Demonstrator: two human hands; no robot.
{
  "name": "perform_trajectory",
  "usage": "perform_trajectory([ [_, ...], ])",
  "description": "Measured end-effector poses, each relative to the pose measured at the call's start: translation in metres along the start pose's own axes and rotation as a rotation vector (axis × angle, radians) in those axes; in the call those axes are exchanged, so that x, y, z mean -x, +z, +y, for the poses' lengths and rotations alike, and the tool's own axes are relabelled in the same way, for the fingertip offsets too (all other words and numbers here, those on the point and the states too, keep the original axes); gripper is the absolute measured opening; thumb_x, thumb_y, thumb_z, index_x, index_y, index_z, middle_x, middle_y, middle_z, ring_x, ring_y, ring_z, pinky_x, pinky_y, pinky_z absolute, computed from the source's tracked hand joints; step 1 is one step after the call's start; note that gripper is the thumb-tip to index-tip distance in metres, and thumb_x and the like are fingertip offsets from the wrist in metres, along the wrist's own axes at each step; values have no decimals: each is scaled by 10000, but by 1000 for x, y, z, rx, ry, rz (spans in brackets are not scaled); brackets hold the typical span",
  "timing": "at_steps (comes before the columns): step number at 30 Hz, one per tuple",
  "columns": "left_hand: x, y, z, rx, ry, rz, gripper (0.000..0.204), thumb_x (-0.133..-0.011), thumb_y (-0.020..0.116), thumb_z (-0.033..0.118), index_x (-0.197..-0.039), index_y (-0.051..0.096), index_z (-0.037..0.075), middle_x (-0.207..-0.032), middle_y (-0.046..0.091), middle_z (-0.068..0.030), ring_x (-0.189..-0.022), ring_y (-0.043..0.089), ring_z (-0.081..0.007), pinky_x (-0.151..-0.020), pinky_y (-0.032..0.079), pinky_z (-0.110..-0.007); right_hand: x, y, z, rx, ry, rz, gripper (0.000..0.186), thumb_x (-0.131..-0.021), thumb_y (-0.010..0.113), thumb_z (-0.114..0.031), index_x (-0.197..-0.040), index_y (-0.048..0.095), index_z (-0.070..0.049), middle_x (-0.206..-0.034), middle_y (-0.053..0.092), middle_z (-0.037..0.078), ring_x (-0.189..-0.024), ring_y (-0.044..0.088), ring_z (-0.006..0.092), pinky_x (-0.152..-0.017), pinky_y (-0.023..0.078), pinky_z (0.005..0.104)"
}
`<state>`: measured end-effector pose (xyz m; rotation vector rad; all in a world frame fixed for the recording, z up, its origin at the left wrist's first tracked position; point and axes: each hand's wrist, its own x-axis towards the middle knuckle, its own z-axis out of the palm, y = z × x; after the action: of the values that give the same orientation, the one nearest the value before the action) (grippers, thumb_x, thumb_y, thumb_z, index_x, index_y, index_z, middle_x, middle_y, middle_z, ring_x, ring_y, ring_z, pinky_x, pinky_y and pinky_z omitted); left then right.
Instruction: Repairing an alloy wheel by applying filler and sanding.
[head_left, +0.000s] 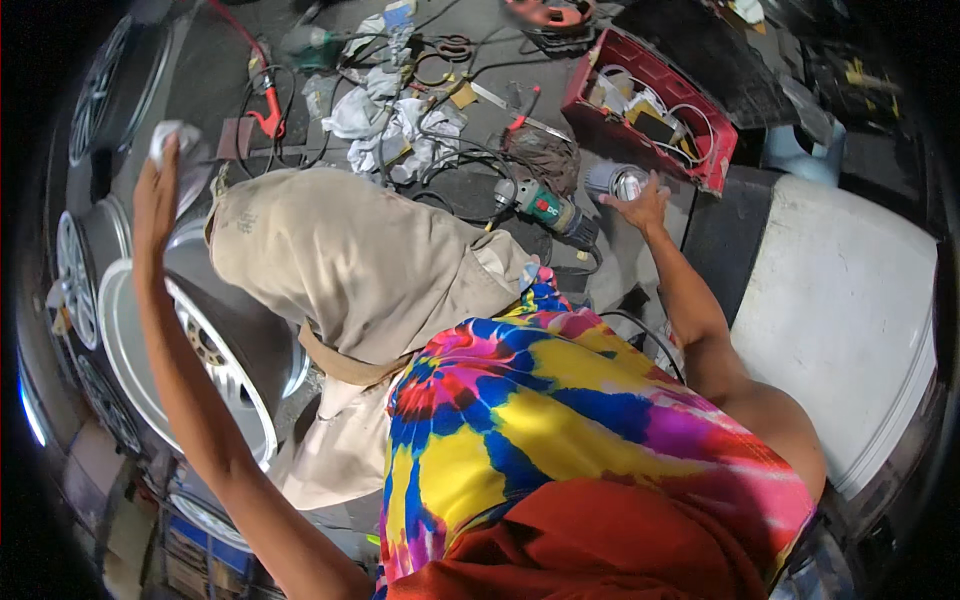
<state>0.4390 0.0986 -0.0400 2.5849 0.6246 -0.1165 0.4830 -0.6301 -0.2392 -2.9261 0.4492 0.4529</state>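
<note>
My left hand (155,200) is raised at the far left, fingers closed around a crumpled white cloth (174,138). Below it stands a silver alloy wheel (118,325) with a polished rim. On the other side, my right hand (642,208) reaches forward, its thumb and fingers around a small grey can (601,180) with a shiny end. The can is on the floor, partly covered by the fingers. A green and grey angle grinder (553,212) lies just left of that hand. My knee, in beige trousers (330,225), fills the middle.
Behind the can sits a red crate (655,63) holding cables and small items. Crumpled white rags (420,125), loose black cables and a brown plastic bag (545,152) litter the floor ahead. A red-handled tool (268,115) lies farther left. At right is a white panel (840,310).
</note>
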Motion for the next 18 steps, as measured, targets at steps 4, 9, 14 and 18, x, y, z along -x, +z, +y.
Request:
perform_trajectory([
  [4,-3,23,45,-89,-11,-136,496,-1016,469,431,-1350,553,75,-1148,630,-232,-1031,596,-339,-921,450,-355,-12,23,-5,-97,11,-48,1247,-513,909,-514,-1486,230,-132,-1346,404,291,-1193,501,463,-1001,440,498],
  [9,19,30,60,107,325,-143,588,-1001,524,446,-1374,504,-8,-1261,604,-168,-1166,561,-235,-1018,410,-307,-10,17,3,-30,-147,-62,1034,-572,902,-358,-1404,328,-139,-1300,432,259,-1162,519,447,-966,461,500],
  [14,114,23,142,531,97,-331,461,-1003,553,386,-1204,629,-22,-1141,653,-87,-1059,570,-131,-946,426,-272,30,-56,-45,23,-574,-91,960,-580,885,-331,-1375,385,-134,-1224,452,211,-1121,519,420,-926,463,490],
  [18,131,24,158,192,128,-88,369,-971,607,323,-1075,680,-24,-1006,686,-121,-935,630,-179,-856,473,-300,39,-77,-123,-241,-696,-90,964,-579,882,-345,-1373,383,-121,-1220,455,215,-1148,488,432,-956,446,494],
])
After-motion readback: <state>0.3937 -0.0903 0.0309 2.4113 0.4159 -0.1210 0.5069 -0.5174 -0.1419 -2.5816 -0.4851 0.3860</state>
